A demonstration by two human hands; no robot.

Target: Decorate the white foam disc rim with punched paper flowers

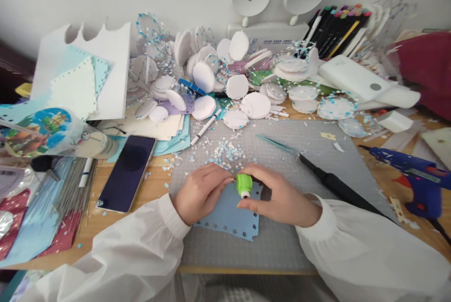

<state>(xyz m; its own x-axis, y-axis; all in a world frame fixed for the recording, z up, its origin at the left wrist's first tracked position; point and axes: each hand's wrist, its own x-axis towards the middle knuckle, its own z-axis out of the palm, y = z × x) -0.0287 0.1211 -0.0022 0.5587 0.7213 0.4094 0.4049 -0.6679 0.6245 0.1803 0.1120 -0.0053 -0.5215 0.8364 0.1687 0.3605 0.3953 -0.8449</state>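
Note:
A small green paper punch (244,185) sits at the top edge of a light blue paper sheet (230,217) with flower-shaped holes along its borders. My right hand (278,196) wraps around the punch, thumb below and fingers above. My left hand (200,191) rests on the sheet's left part with its fingertips touching the punch. Both lie on a grey cutting mat (282,241). Tiny blue and white punched flakes (225,151) are scattered just beyond my hands.
A phone (127,172) lies left of the mat. A blue glue gun (416,175) is at the right, a black tool (334,184) and tweezers (276,144) on the mat. White foam discs (239,86) pile up behind, with markers (334,29) and foam board (105,58).

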